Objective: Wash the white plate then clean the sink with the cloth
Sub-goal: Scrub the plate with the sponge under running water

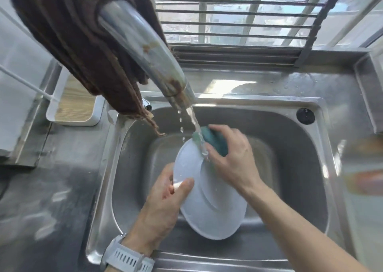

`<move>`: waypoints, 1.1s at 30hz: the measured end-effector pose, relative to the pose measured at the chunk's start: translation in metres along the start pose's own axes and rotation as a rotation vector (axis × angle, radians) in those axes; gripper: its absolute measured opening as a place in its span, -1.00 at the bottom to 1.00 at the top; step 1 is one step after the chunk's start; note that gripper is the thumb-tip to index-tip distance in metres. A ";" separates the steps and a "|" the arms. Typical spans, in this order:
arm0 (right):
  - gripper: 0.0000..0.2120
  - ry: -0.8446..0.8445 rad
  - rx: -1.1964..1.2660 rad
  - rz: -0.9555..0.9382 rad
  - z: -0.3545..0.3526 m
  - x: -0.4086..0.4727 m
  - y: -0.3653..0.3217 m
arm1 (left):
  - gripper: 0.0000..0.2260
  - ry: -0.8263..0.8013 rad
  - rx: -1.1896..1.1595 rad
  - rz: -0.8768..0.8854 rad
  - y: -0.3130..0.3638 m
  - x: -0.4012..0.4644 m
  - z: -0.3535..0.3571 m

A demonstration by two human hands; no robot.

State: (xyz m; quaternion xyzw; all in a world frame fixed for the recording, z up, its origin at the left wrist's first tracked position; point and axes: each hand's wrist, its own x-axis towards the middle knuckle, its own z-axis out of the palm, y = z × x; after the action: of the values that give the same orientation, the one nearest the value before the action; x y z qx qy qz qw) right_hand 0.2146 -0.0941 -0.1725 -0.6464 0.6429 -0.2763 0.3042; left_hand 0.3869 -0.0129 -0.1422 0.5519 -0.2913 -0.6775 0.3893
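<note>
The white plate is tilted on edge over the steel sink. My left hand grips its left rim, thumb on the face and fingers behind. My right hand holds a green sponge against the plate's top edge. Water runs from the steel tap onto the sponge and the plate. A brown cloth hangs draped over the tap, above the sink's left side.
A white tray with a wooden base sits on the counter at the left. A black plug caps a hole in the sink's right rim. A barred window stands behind the sink. Blurred items lie at the right edge.
</note>
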 end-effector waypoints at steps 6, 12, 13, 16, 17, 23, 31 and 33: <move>-0.60 0.011 0.015 -0.018 0.010 0.001 -0.002 | -0.75 0.070 -0.036 0.013 -0.004 -0.002 0.000; -0.60 0.011 0.042 -0.024 0.002 -0.029 -0.017 | -0.74 0.033 -0.045 -0.001 -0.002 -0.004 0.001; -0.61 -0.016 0.056 -0.084 0.003 -0.032 -0.023 | -0.73 0.033 -0.058 -0.001 -0.003 -0.006 0.001; -0.61 0.028 0.011 0.037 0.005 -0.008 0.000 | -0.69 0.082 -0.140 0.010 -0.003 -0.009 0.000; -0.62 0.037 0.023 0.159 0.003 0.001 0.014 | -0.69 0.096 -0.152 0.019 -0.001 -0.011 -0.001; -0.69 0.082 0.137 0.384 -0.016 -0.045 0.018 | -0.67 0.191 -0.257 0.044 0.004 -0.006 -0.001; -0.61 0.122 0.080 0.313 -0.010 -0.062 0.006 | -0.56 0.271 -0.340 0.022 0.001 -0.005 -0.005; -0.62 0.124 0.088 0.456 -0.016 -0.028 0.019 | -0.57 0.235 -0.310 0.003 0.002 -0.009 0.000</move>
State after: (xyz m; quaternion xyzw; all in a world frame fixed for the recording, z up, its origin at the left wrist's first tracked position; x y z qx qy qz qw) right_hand 0.1894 -0.0663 -0.1758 -0.4524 0.7770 -0.2672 0.3467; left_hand 0.3886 -0.0061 -0.1359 0.5603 -0.1366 -0.6446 0.5019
